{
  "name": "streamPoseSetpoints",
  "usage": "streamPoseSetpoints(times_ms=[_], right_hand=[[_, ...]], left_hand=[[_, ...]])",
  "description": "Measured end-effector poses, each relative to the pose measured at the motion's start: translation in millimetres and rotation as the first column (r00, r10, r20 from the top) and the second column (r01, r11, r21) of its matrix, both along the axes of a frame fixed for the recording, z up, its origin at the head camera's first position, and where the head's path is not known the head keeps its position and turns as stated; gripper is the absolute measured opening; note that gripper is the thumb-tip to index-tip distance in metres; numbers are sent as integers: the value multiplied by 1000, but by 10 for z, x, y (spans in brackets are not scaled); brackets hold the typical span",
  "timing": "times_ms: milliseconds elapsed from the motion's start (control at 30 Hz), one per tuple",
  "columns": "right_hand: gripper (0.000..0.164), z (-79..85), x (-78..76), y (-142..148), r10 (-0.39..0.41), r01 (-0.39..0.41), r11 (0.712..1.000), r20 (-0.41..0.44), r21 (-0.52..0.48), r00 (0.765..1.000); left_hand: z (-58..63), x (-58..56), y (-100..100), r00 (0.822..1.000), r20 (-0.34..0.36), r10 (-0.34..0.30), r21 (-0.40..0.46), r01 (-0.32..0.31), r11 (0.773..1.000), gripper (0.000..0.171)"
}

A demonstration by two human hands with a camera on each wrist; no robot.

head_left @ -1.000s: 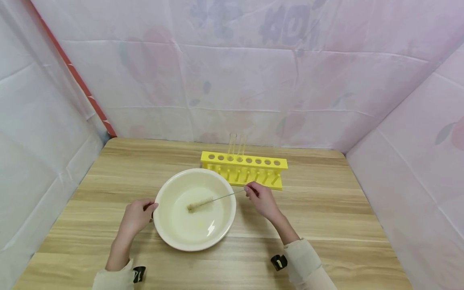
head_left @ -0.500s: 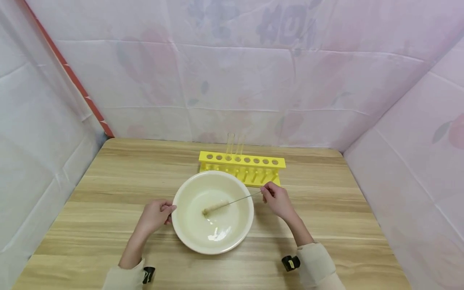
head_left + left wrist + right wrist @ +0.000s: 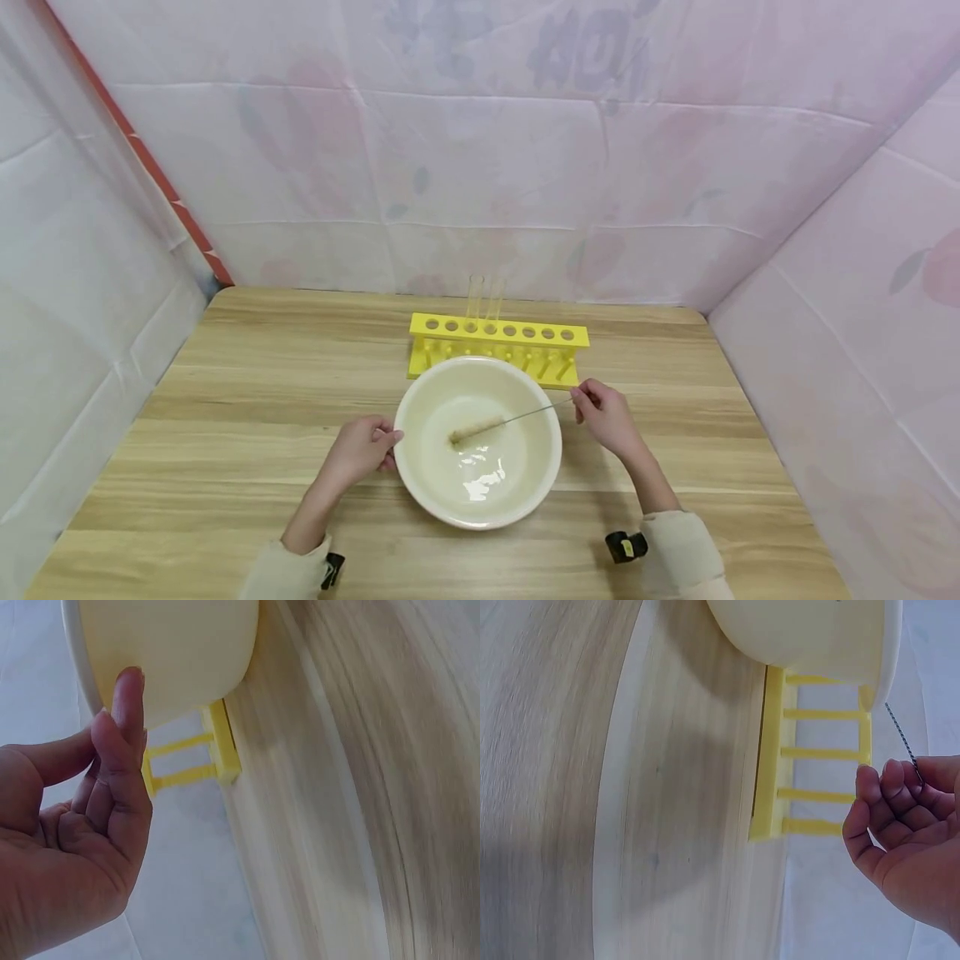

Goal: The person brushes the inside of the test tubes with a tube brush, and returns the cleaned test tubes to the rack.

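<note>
A cream basin (image 3: 536,475) with shiny water in it stands mid-table in the head view. My left hand (image 3: 362,450) grips its left rim, thumb on top and fingers against the outer wall; the left wrist view shows these fingers (image 3: 127,712) at the side. At the basin's right, my right hand (image 3: 611,421) pinches the wire handle end of a test tube brush (image 3: 477,430). Its bristle head lies inside the basin, and the wire slants over the right rim. In the right wrist view, the twisted wire (image 3: 902,736) runs into the pinched fingertips.
A yellow test tube rack (image 3: 498,337) stands right behind the basin, which hides part of its base. Two clear test tubes (image 3: 475,302) rise from its holes. Fabric walls (image 3: 480,167) enclose the wooden table (image 3: 225,400) at the back and sides.
The basin has slid to the right along the table, both hands moving with it. The brush has travelled right too, still held by its wire. The rack stays in place.
</note>
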State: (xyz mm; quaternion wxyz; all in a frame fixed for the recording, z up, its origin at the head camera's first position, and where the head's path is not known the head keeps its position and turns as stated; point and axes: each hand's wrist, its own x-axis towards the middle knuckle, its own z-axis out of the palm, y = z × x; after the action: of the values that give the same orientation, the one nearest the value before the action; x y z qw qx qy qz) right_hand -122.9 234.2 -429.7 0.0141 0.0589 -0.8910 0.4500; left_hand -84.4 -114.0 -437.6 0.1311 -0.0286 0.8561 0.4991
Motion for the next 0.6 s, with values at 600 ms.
streamPoseSetpoints(times_ms=[600], right_hand=[[30,-65,71,178,-79,79,997,99,5,992]], left_hand=[[21,26,276,995,-36,-97,-6,97,995,12]])
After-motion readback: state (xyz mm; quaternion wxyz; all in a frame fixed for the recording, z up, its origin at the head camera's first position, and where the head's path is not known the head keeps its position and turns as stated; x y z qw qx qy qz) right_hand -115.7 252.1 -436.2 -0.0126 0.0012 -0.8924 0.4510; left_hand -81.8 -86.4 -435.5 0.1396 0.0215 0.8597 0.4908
